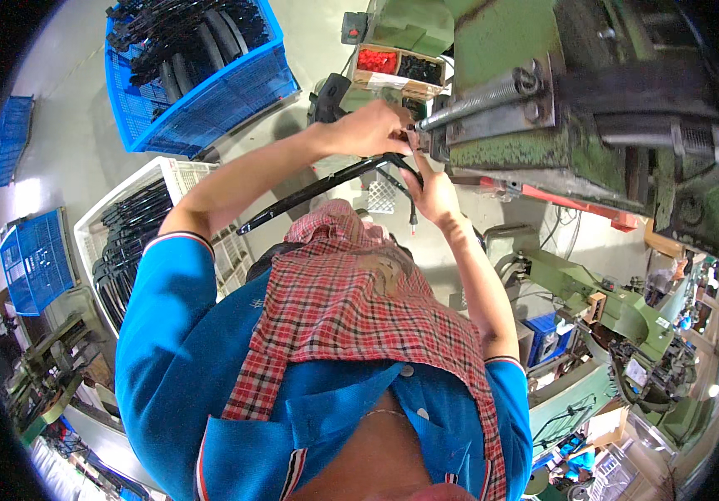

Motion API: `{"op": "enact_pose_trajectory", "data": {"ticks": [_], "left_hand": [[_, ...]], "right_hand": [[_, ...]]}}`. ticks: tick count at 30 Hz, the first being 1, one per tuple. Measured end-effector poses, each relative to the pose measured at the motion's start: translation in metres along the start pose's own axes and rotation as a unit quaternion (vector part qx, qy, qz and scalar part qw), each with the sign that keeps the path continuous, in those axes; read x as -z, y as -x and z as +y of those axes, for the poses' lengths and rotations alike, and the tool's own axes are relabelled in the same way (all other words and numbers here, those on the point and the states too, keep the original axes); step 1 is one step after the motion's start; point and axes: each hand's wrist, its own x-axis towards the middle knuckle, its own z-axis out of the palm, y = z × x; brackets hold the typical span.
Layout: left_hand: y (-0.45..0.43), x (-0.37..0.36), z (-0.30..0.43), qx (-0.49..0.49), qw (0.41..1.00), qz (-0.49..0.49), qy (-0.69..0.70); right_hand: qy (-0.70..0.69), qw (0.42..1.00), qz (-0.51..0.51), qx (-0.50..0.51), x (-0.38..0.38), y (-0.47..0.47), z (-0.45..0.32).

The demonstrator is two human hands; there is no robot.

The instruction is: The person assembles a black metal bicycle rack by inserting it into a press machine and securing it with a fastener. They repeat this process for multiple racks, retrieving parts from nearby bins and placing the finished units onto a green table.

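Note:
My left hand (365, 130) reaches in from the left, fingers bent close together at the metal tooling of a green machine (503, 144). What its fingertips pinch, if anything, is hidden. My right hand (435, 193) is around the bent end of a glossy black curved bar (315, 195), its index finger pointing up to the same tooling. The bar slants down to the left, in front of the red plaid apron (359, 300). A coil spring (475, 106) runs along the machine's side, just right of my left fingertips.
Behind my hands stands a cardboard box (397, 81) of small red and black pieces. A blue crate (209, 100) of black parts is at upper left. Below it is a white crate (165, 181) with black bars. Another green machine (597, 294) stands at right.

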Motion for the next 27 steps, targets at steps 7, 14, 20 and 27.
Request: {"op": "enact_pose_trajectory", "data": {"ticks": [7,14,20,27], "left_hand": [[-0.001,-0.016,0.029,0.126,0.967,-0.053,-0.215],[0.007,-0.024,0.026,0.158,0.965,-0.059,-0.203],[0.052,0.017,0.01,0.015,0.905,-0.076,-0.418],[0.024,0.018,0.01,-0.092,0.892,-0.066,-0.437]], "right_hand": [[0.044,0.993,-0.062,-0.091,0.002,-0.003,-0.005],[-0.011,0.995,-0.059,-0.084,0.007,-0.006,-0.006],[-0.028,0.994,-0.043,-0.094,0.009,0.007,-0.009],[-0.033,0.99,-0.018,-0.136,0.024,0.026,-0.002]]}}
